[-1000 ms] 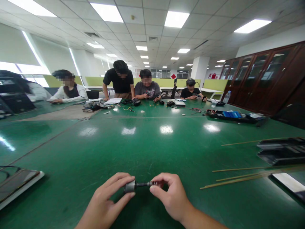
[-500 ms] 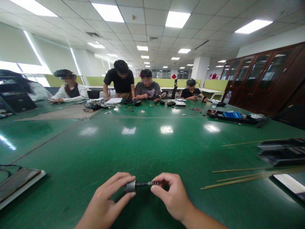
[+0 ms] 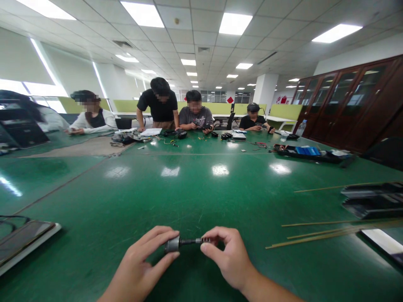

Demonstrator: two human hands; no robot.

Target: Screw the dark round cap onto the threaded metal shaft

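A metal cylinder [image 3: 172,245] with a dark thin shaft [image 3: 189,241] lies level between my two hands, above the green table [image 3: 176,197]. My left hand [image 3: 146,260] grips the cylinder, thumb below and fingers above. At the shaft's right end sits a small dark spring-like coil [image 3: 206,240]. The thumb and forefinger of my right hand [image 3: 226,256] pinch this coil. The other fingers of the right hand are curled behind.
Thin yellowish rods [image 3: 315,235] lie at the right, near dark metal channels [image 3: 374,199] and a white-topped flat object [image 3: 382,243]. A framed panel [image 3: 25,243] is at the left. Several people, a tool tray [image 3: 311,156] and parts are across the table.
Both hands keep their holds on the metal part with almost no movement. The right hand sits very slightly farther right. At the far left, a person's hands have shifted slightly.
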